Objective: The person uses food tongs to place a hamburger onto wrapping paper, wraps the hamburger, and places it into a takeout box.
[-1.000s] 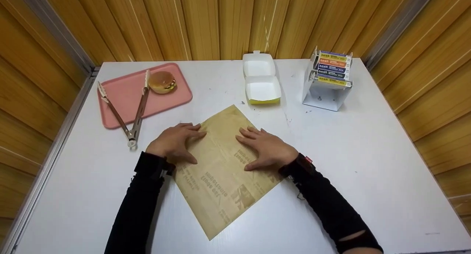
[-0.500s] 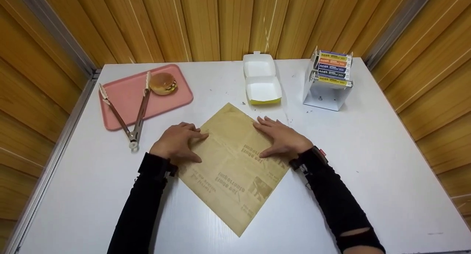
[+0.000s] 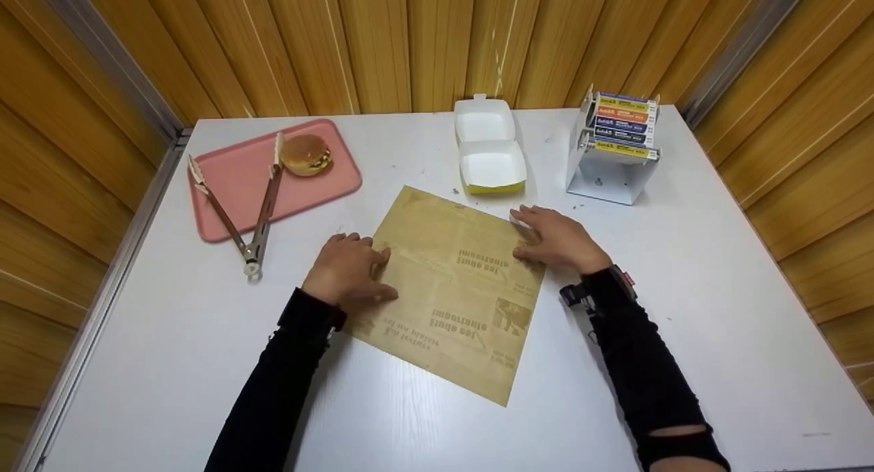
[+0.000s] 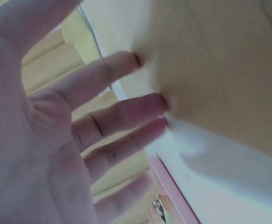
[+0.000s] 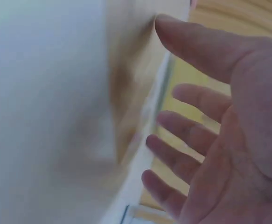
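Your left hand (image 3: 348, 268) is at the left edge of the paper (image 3: 444, 274), your right hand (image 3: 561, 238) at its right edge; fingers relaxed, released, thumbs spread. Paper lies flat on the table (image 3: 389, 417) between them. Wrist views show your palms; head view gives only the backs. Paper print reads "Etude est importante", upside down.

Right hand (image 5: 233, 149): palm in view, thumb extended, four fingers apart and slightly bent.
Tan sheet (image 5: 133, 28): at thumb tip, contact unclear; shadowed, blurred.
White tabletop (image 5: 38, 116): left of sheet, out of focus.
Wood-grain panelling (image 5: 240, 11): upper right, behind hand.
Pink sliver (image 5: 192, 4): top edge, unidentifiable.
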A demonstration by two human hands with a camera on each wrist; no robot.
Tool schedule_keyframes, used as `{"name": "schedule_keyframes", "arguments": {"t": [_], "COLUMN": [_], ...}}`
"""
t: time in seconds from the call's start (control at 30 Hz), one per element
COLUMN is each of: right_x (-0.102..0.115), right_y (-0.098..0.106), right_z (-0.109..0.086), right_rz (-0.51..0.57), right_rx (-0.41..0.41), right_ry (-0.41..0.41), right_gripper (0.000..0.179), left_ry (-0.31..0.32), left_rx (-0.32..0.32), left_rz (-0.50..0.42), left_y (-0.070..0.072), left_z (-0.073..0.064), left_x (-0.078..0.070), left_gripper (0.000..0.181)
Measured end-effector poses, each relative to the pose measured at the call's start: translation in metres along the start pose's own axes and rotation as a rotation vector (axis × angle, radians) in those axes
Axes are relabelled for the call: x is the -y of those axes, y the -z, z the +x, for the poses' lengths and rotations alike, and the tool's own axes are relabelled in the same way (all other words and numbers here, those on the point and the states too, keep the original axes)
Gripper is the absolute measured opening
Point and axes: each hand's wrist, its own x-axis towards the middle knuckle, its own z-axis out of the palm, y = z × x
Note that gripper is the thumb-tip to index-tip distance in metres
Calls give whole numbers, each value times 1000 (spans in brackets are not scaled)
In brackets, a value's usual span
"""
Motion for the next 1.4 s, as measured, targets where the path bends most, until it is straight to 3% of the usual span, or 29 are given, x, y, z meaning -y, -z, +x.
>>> {"name": "schedule_keyframes", "arguments": {"t": [0.17,0.3,0.43,0.57,0.63,0.87,1.03,1.4], "right_x": [17,14,1,-7,-8,-6,-12,-23], "right_y": [-2,-6,-11,-12,-10,7,10,7], "right_z": [-4,0,7,10,9,0,-2,2], "right_rz": [-60,-117,-74,-17,-3,32,53,97], "right_rx": [32,107,116,114,117,152,168,173], "right_ry": [-2,-2,18,44,51,44,21,20], "right_gripper": [73,82,82,79,79,84,95,99], "left_ry": [-32,-102,-177,-166,-156,-194,-198,-209], "left_rx": [-26,-38,50,139,144,66,66,99], "left_rz": [21,-100,-239,-314,-314,-208,-176,-278], "left_y": [0,-2,-5,-8,-8,-7,-5,-5], "left_z": [1,4,5,4,4,5,5,7], "left_x": [-9,-7,-1,3,3,-2,-2,5], "left_gripper": [55,42,56,69,68,60,60,56]}}
